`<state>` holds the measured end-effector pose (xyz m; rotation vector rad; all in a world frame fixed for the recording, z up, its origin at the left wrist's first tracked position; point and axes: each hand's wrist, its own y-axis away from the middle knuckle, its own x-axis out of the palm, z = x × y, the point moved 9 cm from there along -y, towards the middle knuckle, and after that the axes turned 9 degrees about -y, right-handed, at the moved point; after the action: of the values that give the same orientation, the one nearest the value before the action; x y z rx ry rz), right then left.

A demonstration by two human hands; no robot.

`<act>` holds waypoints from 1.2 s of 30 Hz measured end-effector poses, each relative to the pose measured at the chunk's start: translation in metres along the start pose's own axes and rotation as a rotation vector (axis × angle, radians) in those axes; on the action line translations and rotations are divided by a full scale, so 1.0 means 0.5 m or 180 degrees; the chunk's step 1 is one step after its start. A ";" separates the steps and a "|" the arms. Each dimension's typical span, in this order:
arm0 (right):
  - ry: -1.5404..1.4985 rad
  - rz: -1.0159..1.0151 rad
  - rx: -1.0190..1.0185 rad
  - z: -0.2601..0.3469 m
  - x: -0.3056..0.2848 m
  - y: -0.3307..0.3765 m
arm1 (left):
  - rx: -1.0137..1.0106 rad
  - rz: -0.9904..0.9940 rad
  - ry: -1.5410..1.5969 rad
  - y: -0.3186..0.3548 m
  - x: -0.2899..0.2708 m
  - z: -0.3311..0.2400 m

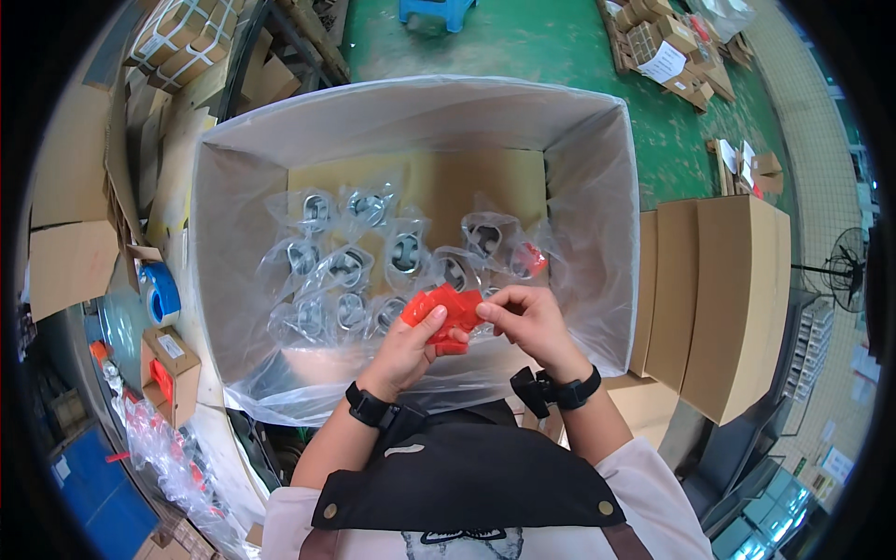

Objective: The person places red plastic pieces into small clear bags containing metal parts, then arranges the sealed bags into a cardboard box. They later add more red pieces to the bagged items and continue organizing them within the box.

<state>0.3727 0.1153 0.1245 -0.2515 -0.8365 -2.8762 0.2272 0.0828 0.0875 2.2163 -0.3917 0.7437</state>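
Both hands meet over the near edge of a large cardboard box (597, 168) lined with clear plastic. My left hand (409, 347) and my right hand (527, 317) together pinch a small stack of red plastic pieces (446, 313). Each wrist carries a black band. Inside the box, just beyond the hands, lie several clear bags (353, 266) each holding a grey metal part. One bag with a red piece (528, 258) lies to the right of them.
A blue tape roll (164, 293) and a small open carton with red parts (170, 370) sit on the left bench. Flat cardboard cartons (719, 299) stand on edge to the right. A green floor with stacked boxes (667, 47) lies beyond.
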 end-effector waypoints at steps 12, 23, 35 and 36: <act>0.2394 -0.1592 -0.1942 0.047 -0.098 -0.085 | 0.0011 -0.0623 -0.0162 0.001 -0.080 0.031; 0.1279 -0.0279 -0.0073 -0.045 0.006 -0.069 | 0.0058 -0.1055 -0.0711 0.033 -0.147 0.046; 0.0761 0.0399 -0.0100 -0.057 0.160 -0.069 | 0.0097 -0.1238 -0.0955 0.074 -0.168 -0.007; 0.0815 0.0155 -0.0327 -0.046 0.155 -0.083 | 0.0108 -0.1306 -0.0952 0.080 -0.181 -0.013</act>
<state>0.2871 0.1311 0.0991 0.0845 -0.6287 -2.8280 0.1343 0.0649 0.0578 2.3399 -0.0590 0.2023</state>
